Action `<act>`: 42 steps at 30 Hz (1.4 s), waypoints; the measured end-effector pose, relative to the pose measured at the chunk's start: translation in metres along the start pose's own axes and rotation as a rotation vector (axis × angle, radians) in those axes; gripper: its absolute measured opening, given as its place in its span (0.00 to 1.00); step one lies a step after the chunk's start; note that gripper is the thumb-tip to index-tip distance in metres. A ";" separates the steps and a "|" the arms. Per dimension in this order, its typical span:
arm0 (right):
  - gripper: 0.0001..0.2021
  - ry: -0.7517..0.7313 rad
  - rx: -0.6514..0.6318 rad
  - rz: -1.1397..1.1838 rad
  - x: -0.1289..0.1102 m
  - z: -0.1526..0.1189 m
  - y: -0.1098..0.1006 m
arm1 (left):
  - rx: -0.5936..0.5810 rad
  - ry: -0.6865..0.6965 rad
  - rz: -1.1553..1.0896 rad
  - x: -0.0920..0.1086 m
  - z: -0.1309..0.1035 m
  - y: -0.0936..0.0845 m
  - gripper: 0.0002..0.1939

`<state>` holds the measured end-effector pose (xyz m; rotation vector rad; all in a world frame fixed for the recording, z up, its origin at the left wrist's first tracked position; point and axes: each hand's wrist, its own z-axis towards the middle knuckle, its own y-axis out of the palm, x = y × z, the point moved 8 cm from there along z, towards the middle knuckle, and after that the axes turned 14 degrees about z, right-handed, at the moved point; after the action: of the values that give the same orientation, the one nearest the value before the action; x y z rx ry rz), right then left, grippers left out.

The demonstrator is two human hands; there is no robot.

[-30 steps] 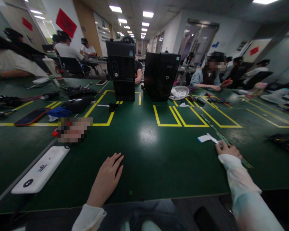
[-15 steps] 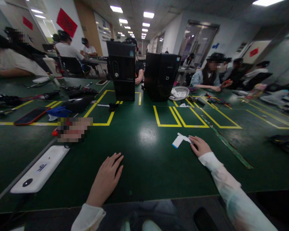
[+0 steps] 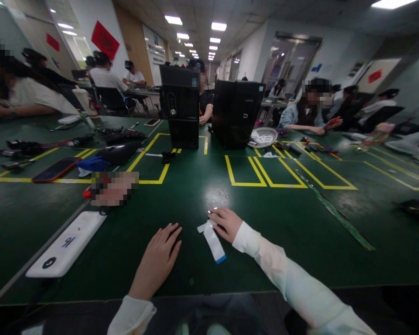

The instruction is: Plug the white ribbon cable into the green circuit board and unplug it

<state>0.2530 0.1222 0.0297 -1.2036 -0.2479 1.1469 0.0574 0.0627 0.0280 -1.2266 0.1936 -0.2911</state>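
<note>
My left hand [image 3: 157,258] lies palm down on the green table, its fingers stretched out and nothing in them. To its right, my right hand [image 3: 226,224] has its fingertips closed on the upper end of a white flat ribbon cable [image 3: 214,245]. The cable is folded over near my fingers, and its blue-tipped end points down towards the table's front edge. Part of the held end is hidden under my fingers.
Two black computer towers [image 3: 183,111] stand at the back, with a white basket [image 3: 263,137] beside them. A long green strip [image 3: 335,211] lies at right. On the left are a white device [image 3: 68,244] and a phone [image 3: 56,170]. Several people sit around.
My right hand has moved left and nearer to me, bringing the ribbon cable with it. The cable has turned, its blue end now pointing towards me. My left hand stays in place.
</note>
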 end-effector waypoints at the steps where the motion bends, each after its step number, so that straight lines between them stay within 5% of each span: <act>1: 0.19 0.008 -0.009 0.000 -0.008 0.001 0.005 | -0.003 -0.001 0.001 0.000 0.000 0.000 0.21; 10: 0.21 0.202 -0.040 -0.035 -0.031 -0.007 0.017 | -0.008 0.008 0.013 0.001 0.000 -0.001 0.20; 18: 0.25 0.196 0.153 -0.020 -0.046 -0.031 0.015 | 0.003 -0.001 0.010 0.000 -0.001 0.000 0.20; 31: 0.24 0.187 0.149 -0.039 -0.053 -0.034 0.013 | -0.027 0.010 0.029 0.001 -0.001 0.001 0.21; 34: 0.27 0.236 0.244 -0.126 -0.032 -0.050 -0.008 | -0.035 0.006 0.034 0.001 0.000 0.001 0.21; 37: 0.28 0.432 0.380 -0.281 0.018 -0.090 -0.048 | -0.037 0.005 0.028 0.001 0.000 0.001 0.21; 42: 0.30 1.051 0.493 -0.566 0.099 -0.203 -0.136 | -0.028 -0.003 0.009 0.000 -0.001 0.000 0.22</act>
<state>0.5146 0.0909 0.0196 -1.0404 0.4535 -0.0127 0.0572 0.0624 0.0273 -1.2538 0.2009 -0.2798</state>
